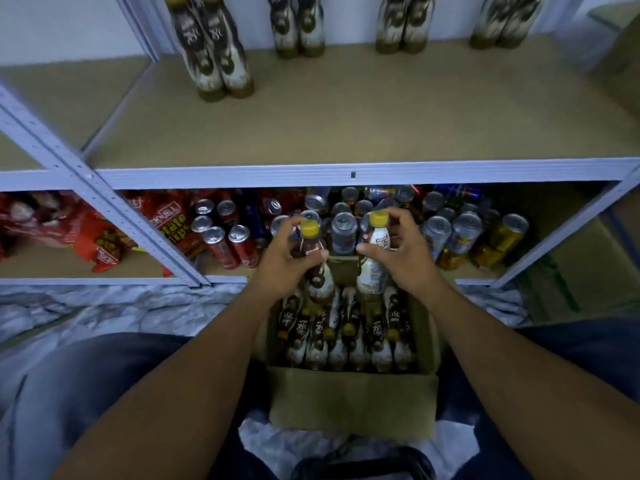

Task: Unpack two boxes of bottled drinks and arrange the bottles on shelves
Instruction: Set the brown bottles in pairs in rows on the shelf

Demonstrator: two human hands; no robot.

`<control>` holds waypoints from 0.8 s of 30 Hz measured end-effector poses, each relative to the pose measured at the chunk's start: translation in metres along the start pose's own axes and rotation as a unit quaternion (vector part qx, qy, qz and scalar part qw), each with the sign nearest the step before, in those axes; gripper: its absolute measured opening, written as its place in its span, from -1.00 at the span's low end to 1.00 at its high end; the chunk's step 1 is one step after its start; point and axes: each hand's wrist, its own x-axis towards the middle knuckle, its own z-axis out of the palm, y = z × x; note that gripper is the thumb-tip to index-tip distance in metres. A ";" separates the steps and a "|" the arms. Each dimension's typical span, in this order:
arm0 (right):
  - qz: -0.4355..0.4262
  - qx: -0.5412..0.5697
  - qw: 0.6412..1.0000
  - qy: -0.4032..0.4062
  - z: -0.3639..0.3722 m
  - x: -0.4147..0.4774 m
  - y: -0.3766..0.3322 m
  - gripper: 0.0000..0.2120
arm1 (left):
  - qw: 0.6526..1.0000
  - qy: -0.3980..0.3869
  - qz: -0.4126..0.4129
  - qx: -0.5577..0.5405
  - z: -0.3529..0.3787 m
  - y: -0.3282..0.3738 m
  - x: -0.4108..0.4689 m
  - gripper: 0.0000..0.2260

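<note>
Legs (86, 393): blue trousers were seen at both lower corners, with the box between them.
Floor (104, 306): a pale marbled surface was seen under the box.
Box (349, 396): an open cardboard box was set on the floor, its far end just before the lower shelf.
Boxed bottles (346, 344): yellow-capped brown-and-white bottles were packed in rows inside the box.
Left hand (285, 265): it was clamped on the left bottle (320, 282), fingers curled round the neck, thumb laid across the label.
Right hand (401, 252): it was clamped on the right bottle (375, 242) below its yellow cap.
Held bottles: both were kept upright, side by side but apart, above the far end of the box.
Lower shelf (225, 279): cans (450, 233) were crowded behind the hands; red cans (225, 240) were stood at the left, chip bags (173, 220) beside them.
Upper shelf (346, 129): four pairs of shelved bottles (299, 29) were stood upright toward the back, the pairs well apart, the leftmost pair set nearest the front.
</note>
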 end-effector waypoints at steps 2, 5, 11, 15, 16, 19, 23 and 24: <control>-0.020 0.002 1.000 0.004 -0.006 -0.006 -0.021 -0.35 | 1.000 -0.004 0.012 0.000 -0.006 0.026 -0.008 -0.48; -0.052 0.000 0.999 0.010 -0.014 -0.014 -0.052 -0.31 | 0.999 0.001 0.040 -0.003 -0.015 0.063 -0.018 -0.49; -0.112 -0.048 0.992 0.040 -0.033 -0.001 -0.118 -0.39 | 0.992 0.020 0.113 0.044 -0.036 0.132 -0.010 -0.49; -0.162 -0.071 0.981 0.074 -0.046 0.019 -0.161 -0.41 | 0.986 0.046 0.151 0.051 -0.047 0.166 0.009 -0.49; -0.171 -0.074 0.979 0.084 -0.049 0.025 -0.170 -0.41 | 0.985 0.052 0.159 0.049 -0.048 0.172 0.015 -0.48; -0.184 -0.070 0.974 0.109 -0.055 0.045 -0.187 -0.41 | 0.980 0.072 0.179 0.044 -0.052 0.185 0.032 -0.50; -0.191 -0.064 0.970 0.136 -0.057 0.067 -0.193 -0.40 | 0.978 0.103 0.178 0.026 -0.052 0.188 0.054 -0.49; -0.192 -0.063 0.969 0.140 -0.056 0.072 -0.191 -0.41 | 0.978 0.107 0.176 0.026 -0.052 0.187 0.060 -0.48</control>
